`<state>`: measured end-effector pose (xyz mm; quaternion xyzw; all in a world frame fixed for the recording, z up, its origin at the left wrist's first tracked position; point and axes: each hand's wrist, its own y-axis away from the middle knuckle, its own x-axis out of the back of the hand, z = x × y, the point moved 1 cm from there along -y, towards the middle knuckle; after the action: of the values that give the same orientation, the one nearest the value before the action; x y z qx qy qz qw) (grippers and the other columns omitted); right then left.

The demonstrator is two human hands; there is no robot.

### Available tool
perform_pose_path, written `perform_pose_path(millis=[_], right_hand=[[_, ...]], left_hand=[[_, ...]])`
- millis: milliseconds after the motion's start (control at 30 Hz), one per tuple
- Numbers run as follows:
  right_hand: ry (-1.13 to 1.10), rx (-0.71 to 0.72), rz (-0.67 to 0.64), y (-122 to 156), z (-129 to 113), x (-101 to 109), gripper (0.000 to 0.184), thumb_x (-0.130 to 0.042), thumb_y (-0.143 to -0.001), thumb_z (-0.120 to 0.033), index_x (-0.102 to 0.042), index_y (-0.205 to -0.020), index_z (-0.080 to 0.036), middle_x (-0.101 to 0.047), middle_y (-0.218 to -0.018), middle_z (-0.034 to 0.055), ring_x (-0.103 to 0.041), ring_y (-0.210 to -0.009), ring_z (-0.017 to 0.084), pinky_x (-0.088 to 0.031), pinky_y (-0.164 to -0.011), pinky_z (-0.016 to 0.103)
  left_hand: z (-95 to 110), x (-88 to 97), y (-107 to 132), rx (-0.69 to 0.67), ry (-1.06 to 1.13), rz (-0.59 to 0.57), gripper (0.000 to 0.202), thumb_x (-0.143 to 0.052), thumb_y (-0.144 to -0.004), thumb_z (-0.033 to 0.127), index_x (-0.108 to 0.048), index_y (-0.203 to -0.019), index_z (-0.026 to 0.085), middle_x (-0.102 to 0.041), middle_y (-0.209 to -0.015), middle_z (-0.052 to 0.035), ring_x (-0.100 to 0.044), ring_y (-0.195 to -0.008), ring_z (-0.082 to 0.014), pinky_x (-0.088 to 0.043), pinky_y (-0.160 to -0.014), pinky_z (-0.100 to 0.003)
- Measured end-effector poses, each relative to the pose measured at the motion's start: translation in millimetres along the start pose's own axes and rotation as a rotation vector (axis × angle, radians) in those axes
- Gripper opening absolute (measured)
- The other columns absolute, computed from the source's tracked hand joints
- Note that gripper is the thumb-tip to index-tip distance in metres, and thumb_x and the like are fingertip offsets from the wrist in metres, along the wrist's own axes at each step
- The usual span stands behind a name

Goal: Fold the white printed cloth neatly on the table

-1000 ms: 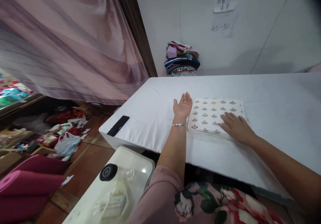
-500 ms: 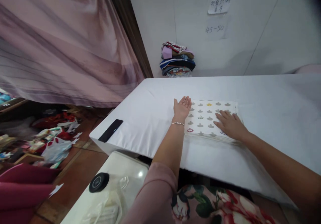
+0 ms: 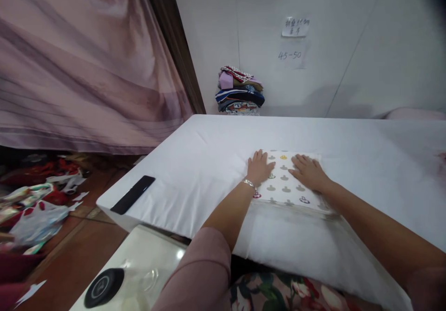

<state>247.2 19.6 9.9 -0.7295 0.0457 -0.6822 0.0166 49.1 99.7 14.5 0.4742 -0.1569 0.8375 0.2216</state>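
A folded white cloth printed with grey, yellow and red shapes lies flat on the white-covered table. My left hand, with a bracelet at its wrist, rests palm down on the cloth's left edge, fingers spread. On the cloth's right side lies my right hand, also flat with its fingers apart. Part of the print is hidden under both hands. Layers show along the cloth's near edge.
A dark phone lies at the table's left edge. Folded clothes are stacked behind the table by the wall. Near me on the left stands a white surface with a round black object. Bags lie on the floor.
My left hand has turned from palm up beside the cloth to palm down on it. My right hand has shifted slightly toward the cloth's far edge. The camera view has also shifted.
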Motion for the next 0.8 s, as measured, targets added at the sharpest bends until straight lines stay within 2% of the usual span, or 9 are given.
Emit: perform_pose_path(millis=[133, 267, 400, 633, 800], right_hand=[[0.008, 0.007, 0.007, 0.7, 4.0, -12.9, 0.060, -0.018, -0.092, -0.055, -0.036, -0.141, -0.023, -0.029, -0.153, 0.0090, -0.023, -0.140, 0.030, -0.022, -0.110, 0.053], [-0.010, 0.010, -0.067, -5.1, 3.7, -3.6, 0.063, -0.020, -0.091, -0.058, -0.039, -0.139, -0.022, -0.031, -0.152, 0.0104, -0.024, -0.140, 0.031, -0.025, -0.109, 0.053], [0.011, 0.007, -0.031, -22.6, 3.8, 5.0, 0.065, -0.019, -0.091, -0.058, -0.038, -0.141, -0.020, -0.028, -0.152, 0.0123, -0.022, -0.140, 0.031, -0.023, -0.109, 0.054], [0.043, -0.017, -0.041, -32.3, 7.3, -12.4, 0.064, -0.019, -0.092, -0.055, -0.033, -0.144, -0.019, -0.030, -0.152, 0.0118, -0.024, -0.140, 0.029, -0.020, -0.111, 0.053], [0.022, -0.033, -0.088, -31.9, 6.9, -2.8, 0.063, -0.020, -0.093, -0.055, -0.033, -0.144, -0.021, -0.029, -0.153, 0.0105, -0.022, -0.141, 0.027, -0.019, -0.112, 0.050]], left_hand=[[1.3, 1.7, 0.7, 0.010, 0.008, -0.014, 0.058, -0.033, -0.091, 0.052, -0.031, -0.142, 0.025, -0.013, -0.157, -0.0048, -0.007, -0.145, -0.0236, -0.006, -0.116, -0.048], [5.0, 9.5, -9.8, 0.037, 0.006, -0.072, 0.061, -0.037, -0.089, 0.052, -0.033, -0.141, 0.022, -0.014, -0.157, -0.0086, -0.006, -0.145, -0.0272, -0.003, -0.115, -0.052], [5.4, 11.7, -22.0, 0.002, -0.017, -0.023, 0.062, -0.036, -0.088, 0.055, -0.033, -0.141, 0.023, -0.014, -0.157, -0.0067, -0.002, -0.145, -0.0268, 0.001, -0.115, -0.051], [-7.8, -2.9, -22.5, 0.043, -0.001, -0.012, 0.064, -0.030, -0.089, 0.058, -0.029, -0.144, 0.027, -0.014, -0.157, -0.0035, -0.011, -0.144, -0.0275, -0.015, -0.114, -0.051], [-9.4, -1.3, -22.3, 0.026, 0.054, 0.022, 0.060, -0.035, -0.089, 0.058, -0.033, -0.141, 0.029, -0.018, -0.156, -0.0050, -0.015, -0.143, -0.0273, -0.016, -0.113, -0.051]])
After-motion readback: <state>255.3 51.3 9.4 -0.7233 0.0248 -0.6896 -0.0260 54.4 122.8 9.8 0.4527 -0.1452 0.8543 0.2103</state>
